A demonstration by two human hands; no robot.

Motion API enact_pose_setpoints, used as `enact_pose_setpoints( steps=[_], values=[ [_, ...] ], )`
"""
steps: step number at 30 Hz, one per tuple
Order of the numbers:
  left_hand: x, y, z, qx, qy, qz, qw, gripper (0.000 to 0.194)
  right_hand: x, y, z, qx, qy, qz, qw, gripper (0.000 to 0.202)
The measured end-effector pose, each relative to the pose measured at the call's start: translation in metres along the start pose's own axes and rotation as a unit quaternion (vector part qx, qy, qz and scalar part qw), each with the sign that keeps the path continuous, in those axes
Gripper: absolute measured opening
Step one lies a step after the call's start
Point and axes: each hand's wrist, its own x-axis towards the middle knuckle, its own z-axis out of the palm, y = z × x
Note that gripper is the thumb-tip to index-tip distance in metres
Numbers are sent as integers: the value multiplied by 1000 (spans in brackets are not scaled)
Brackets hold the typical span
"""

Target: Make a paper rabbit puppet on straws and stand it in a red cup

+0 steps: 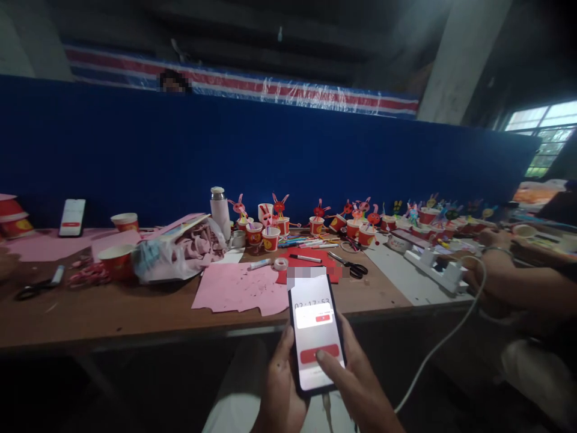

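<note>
A smartphone (318,331) with a lit screen is held upright in front of the table's edge. My left hand (282,385) wraps round its left side and lower back. On the right side my right hand (356,373) grips it too, its thumb lying on the red button near the bottom of the screen. A charging cable hangs from the phone's lower end. Just beyond it on the table are a red paper sheet (331,275), a torn pink paper sheet (241,288), a marker (305,258), a tape roll (280,264) and black-handled scissors (358,270).
Several paper cups with rabbit figures (318,225) line the back, by a white thermos (219,210). A plastic bag of pink scraps (180,252) lies left of centre. At right are a power strip (435,270) and another person's arm (523,276). A blue partition (180,150) stands behind.
</note>
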Motion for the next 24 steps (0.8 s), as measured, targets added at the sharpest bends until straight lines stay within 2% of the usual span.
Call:
enact_pose_setpoints(
  steps=[6,12,18,24],
  values=[
    [-2,0,2,0,11,1,1000,39,1,2,-3,-28,-27,-3,999,67],
    [0,-1,3,5,11,-2,1000,40,2,0,0,-22,4,17,1000,65],
    [-1,-2,3,-6,1,-7,1000,34,2,-3,-4,-79,-20,21,996,63],
    [0,-3,1,-2,6,3,1000,28,1,-1,-4,-75,-16,9,997,60]
  ],
)
